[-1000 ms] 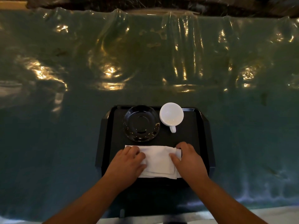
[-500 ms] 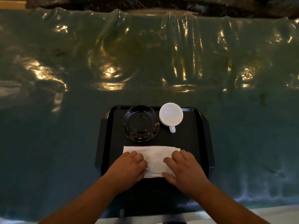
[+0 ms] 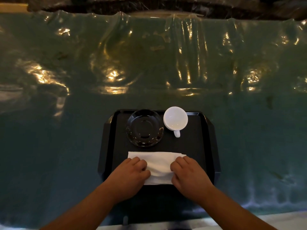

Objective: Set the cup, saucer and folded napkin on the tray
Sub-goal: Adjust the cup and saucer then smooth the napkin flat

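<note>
A black tray (image 3: 206,140) lies on the table in front of me. On its far half sit a glossy black saucer (image 3: 144,128) and, to the right of it, a white cup (image 3: 175,119) with its handle pointing toward me. A white folded napkin (image 3: 159,165) lies across the tray's near half. My left hand (image 3: 131,175) presses on the napkin's left end with fingers curled. My right hand (image 3: 189,175) rests on its right end, fingers bent over the cloth. Both hands hide the napkin's near corners.
The table is covered by a wrinkled, shiny green plastic sheet (image 3: 149,63) with bright reflections. A pale table edge (image 3: 274,219) runs along the bottom right. Dark wrapped shapes (image 3: 166,5) line the far side.
The napkin has been folded over into a flatter, wider strip. Both hands slid slightly toward me along it. Cup and saucer have not moved.
</note>
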Available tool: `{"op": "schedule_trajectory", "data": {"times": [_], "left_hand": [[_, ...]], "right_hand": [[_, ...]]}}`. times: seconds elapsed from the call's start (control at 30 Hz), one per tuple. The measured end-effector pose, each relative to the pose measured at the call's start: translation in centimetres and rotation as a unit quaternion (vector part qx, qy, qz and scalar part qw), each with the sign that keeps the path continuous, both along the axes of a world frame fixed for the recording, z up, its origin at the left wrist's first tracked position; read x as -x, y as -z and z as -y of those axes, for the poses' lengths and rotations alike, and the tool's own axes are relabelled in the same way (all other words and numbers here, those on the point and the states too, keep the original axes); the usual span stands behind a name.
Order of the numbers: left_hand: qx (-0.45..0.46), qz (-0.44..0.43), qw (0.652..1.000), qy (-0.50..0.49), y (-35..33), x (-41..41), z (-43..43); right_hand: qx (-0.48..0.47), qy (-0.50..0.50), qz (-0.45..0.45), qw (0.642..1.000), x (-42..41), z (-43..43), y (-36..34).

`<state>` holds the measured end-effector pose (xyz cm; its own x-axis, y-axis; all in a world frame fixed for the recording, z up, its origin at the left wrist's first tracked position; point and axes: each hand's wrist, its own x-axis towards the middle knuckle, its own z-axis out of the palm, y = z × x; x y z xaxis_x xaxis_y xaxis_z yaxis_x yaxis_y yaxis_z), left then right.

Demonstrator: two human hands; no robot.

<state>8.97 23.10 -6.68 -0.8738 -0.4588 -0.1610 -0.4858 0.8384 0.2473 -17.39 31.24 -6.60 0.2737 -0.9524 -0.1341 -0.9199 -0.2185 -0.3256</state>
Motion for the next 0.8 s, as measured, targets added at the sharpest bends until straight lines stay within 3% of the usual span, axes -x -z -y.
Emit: {"op": "schedule_trajectory", "data": {"times": [0.17, 0.4, 0.63, 0.8], "left_hand": [[-0.009, 0.000, 1.000, -0.024, 0.3, -0.3, -0.3], [0.057, -0.023, 0.997, -0.051, 0.6, 0.2, -0.3], [-0.013, -0.027, 0.998, -0.049, 0.3, -0.5, -0.2], [0.017, -0.004, 0.999, -0.042, 0.6, 0.1, -0.2]], "right_hand": [[-0.013, -0.023, 0.004, 1.000, 0.6, -0.3, 0.4], [0.015, -0.006, -0.004, 1.000, -0.1, 0.1, 0.2], [0.002, -0.018, -0.017, 1.000, 0.2, -1.3, 0.6], [0.013, -0.029, -0.035, 0.999, 0.0, -0.9, 0.6]]}}
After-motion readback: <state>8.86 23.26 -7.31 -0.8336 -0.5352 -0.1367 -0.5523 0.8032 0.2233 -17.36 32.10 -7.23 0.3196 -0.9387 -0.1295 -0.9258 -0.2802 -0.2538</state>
